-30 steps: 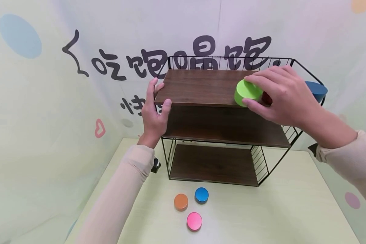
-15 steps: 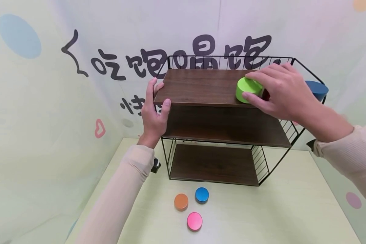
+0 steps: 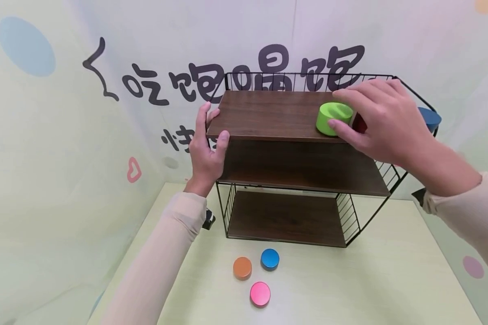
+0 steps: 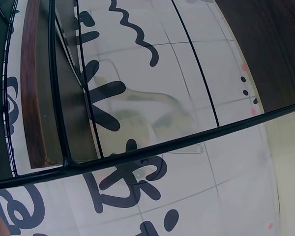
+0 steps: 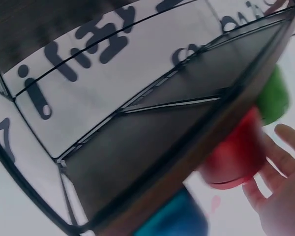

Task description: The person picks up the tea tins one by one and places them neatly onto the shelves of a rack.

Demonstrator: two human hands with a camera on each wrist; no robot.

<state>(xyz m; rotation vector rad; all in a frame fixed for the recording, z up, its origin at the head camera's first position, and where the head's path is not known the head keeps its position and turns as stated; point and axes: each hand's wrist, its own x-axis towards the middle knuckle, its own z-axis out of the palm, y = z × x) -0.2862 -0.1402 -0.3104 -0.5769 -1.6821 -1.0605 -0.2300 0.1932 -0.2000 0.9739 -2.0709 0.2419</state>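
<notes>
A black wire rack with dark wooden shelves (image 3: 268,115) stands on the table. My left hand (image 3: 206,153) grips the left side of its top shelf, thumb at the front corner and fingers round the outside. Near the front edge of that shelf, a bright green cylindrical container (image 3: 328,119) stands upright. My right hand (image 3: 384,119) hovers around it with fingers spread; the thumb overlaps its front, and the fingertips look apart from it. A red cylindrical container (image 5: 236,155) stands beside the green one, mostly hidden by this hand in the head view. Farther right is a blue container (image 3: 430,118).
Three small round pieces lie on the table (image 3: 398,271) before the rack: orange (image 3: 242,268), blue (image 3: 270,259) and pink (image 3: 260,294). The middle shelf (image 3: 301,167) and bottom shelf (image 3: 286,219) sit below. A printed cloth wall (image 3: 154,45) rises behind.
The green container has gone slightly back and come to stand upright on the top shelf. My right fingers have loosened and lifted off it. The left hand has stayed in place.
</notes>
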